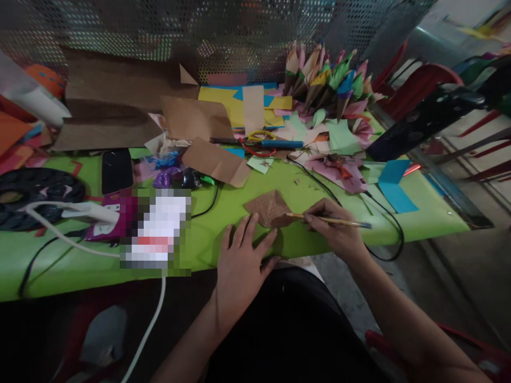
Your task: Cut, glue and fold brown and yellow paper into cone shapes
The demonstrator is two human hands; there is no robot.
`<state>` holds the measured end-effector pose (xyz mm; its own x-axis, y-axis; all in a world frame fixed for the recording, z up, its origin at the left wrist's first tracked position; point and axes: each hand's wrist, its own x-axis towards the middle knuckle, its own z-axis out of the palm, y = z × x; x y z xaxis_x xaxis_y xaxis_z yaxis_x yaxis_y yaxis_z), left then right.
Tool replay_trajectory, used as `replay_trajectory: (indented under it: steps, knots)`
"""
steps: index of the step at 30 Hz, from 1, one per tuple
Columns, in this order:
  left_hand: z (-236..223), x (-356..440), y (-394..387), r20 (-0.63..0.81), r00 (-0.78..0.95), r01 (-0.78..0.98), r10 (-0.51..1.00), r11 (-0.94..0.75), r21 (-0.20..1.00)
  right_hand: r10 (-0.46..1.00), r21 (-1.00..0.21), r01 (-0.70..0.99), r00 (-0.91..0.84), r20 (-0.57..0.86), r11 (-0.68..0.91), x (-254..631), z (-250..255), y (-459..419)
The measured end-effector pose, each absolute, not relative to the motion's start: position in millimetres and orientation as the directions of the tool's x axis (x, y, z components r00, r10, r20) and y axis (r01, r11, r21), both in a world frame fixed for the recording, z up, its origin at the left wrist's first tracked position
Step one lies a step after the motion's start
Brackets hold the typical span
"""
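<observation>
Perforated metal (239, 32) is rising behind my green bench (223, 205), and paper cones (329, 80) are standing bunched near its far right end. Just in front of me, near the bench's front edge, a small square of brown paper (272, 207) is lying turned corner-on. My left hand (241, 260) is resting palm down, its fingers spreading wide, with the tips touching or just beside the square's near left edge. My right hand (337, 229) is pinching a slim pencil-like stick (339, 221) between its fingers, and the tip is pointing left, meeting the square's right side. Beyond, a folded brown sheet (217, 161) is lying near some scissors (261, 139). Off to my left, a black phone (117, 171) is lying on the green surface, while blue paper (395, 186) is sitting well to my right.
</observation>
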<state>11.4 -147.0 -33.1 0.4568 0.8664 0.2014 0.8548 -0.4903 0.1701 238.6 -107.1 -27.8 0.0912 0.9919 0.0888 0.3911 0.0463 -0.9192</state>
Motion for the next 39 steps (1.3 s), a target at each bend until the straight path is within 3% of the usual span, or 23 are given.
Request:
replay_trajectory:
  steps: [6,14,24,32,39]
  knots:
    - [-34,11,-147,0.198,0.461,0.852,0.865,-0.493,0.174,0.967,-0.913,0.396,0.181,0.177,0.094,248,-20,-109]
    - [-33,11,-147,0.194,0.461,0.853,0.866,-0.493,0.17,0.995,-0.917,0.388,-0.059,0.077,0.094,226,-13,-115]
    - [-32,11,-147,0.193,0.465,0.851,0.864,-0.496,0.172,0.992,-0.904,0.414,-0.113,0.06,0.102,220,-21,-116]
    - [-33,12,-147,0.179,0.451,0.86,0.874,-0.48,0.175,0.993,-0.903,0.414,-0.048,0.105,0.115,235,-25,-113]
    - [-35,10,-146,0.186,0.465,0.856,0.866,-0.493,0.154,0.983,-0.914,0.398,0.125,0.133,0.073,252,-28,-111]
